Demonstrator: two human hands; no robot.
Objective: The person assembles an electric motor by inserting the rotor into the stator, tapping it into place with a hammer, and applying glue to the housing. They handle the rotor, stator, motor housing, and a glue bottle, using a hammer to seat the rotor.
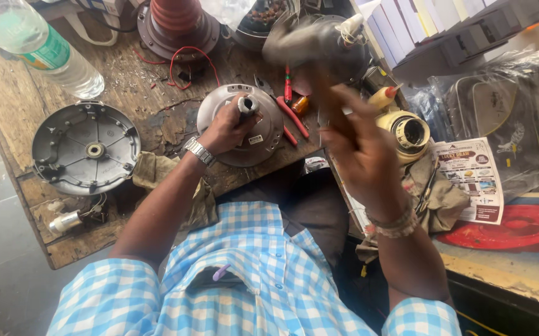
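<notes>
Round grey motor cover (263, 134) at bench (8, 118) centre, left hand (222, 130) pinching a short metal sleeve (246, 104) upright on its hub, right hand (359, 146) clenched round a raised, blurred hammer (310, 40): driving step, judged; next blow needs squareness.

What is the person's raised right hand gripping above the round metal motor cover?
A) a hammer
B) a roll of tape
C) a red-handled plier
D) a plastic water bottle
A: the right hand grips a handle whose blurred hammer head hangs over the motor cover, where the left hand steadies a short metal tool.
</notes>
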